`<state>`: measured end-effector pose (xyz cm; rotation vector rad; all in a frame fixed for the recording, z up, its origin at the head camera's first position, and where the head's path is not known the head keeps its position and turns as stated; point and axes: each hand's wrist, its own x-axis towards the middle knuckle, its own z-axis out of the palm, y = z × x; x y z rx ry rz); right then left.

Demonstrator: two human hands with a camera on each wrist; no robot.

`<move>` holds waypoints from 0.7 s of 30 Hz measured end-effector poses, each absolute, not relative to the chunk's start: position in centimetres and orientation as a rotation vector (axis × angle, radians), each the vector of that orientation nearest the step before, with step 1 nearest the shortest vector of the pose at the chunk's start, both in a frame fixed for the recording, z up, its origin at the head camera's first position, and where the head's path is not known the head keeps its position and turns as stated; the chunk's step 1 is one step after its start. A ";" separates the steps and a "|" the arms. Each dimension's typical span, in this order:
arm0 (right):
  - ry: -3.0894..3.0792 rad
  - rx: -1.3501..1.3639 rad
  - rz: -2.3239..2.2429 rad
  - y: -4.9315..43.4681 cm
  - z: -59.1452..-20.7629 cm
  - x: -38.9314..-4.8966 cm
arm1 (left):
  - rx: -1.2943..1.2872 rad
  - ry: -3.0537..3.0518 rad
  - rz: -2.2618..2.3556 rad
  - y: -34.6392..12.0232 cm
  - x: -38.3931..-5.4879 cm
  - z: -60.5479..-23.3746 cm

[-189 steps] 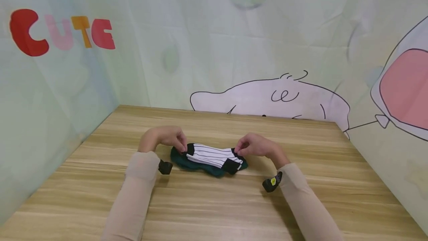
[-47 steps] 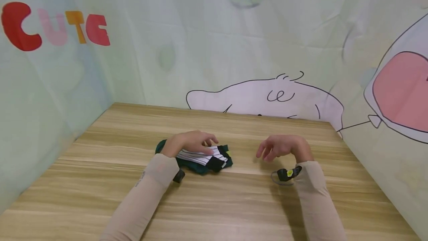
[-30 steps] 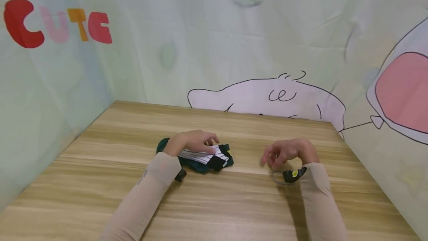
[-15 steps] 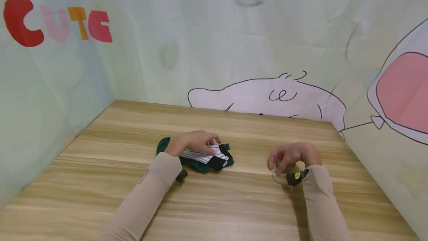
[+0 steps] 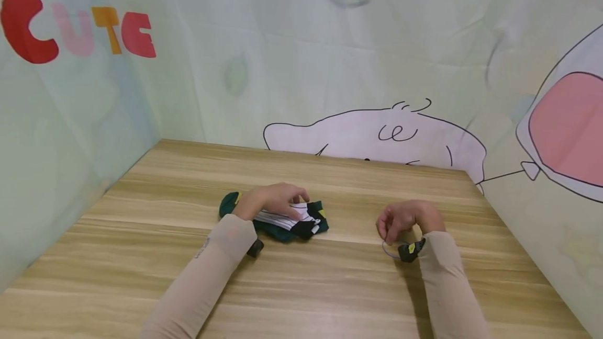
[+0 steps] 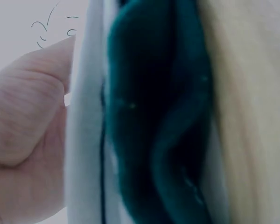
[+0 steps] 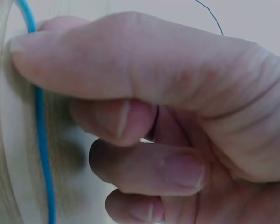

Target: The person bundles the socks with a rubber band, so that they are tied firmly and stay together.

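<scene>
Best to steady striped sock with left hand, fingers spread; pinching blue cord in right hand at three o'clock from sock, avoid twisting it.

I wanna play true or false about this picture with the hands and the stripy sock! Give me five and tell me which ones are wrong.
1. The left hand is over the striped sock. True.
2. The green cloth lies on top of the striped sock. False: the green cloth is underneath it.
3. The right hand has its thumb across a blue cord. True.
4. The big letters on the wall spell LOVE. False: the letters spell CUTE.
5. The table has a wood-grain look. True.
</scene>
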<state>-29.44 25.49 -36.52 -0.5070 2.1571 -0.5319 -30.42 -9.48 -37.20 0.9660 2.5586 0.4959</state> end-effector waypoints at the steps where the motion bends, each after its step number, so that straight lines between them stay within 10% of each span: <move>1: 2.160 -0.495 -0.543 25.5 -36.6 -29.5 | 0.975 2.567 0.489 -9.4 -30.5 -37.3; 21: 2.160 -0.527 -0.628 25.7 -36.7 -29.3 | 0.936 2.612 0.442 -8.7 -30.1 -37.6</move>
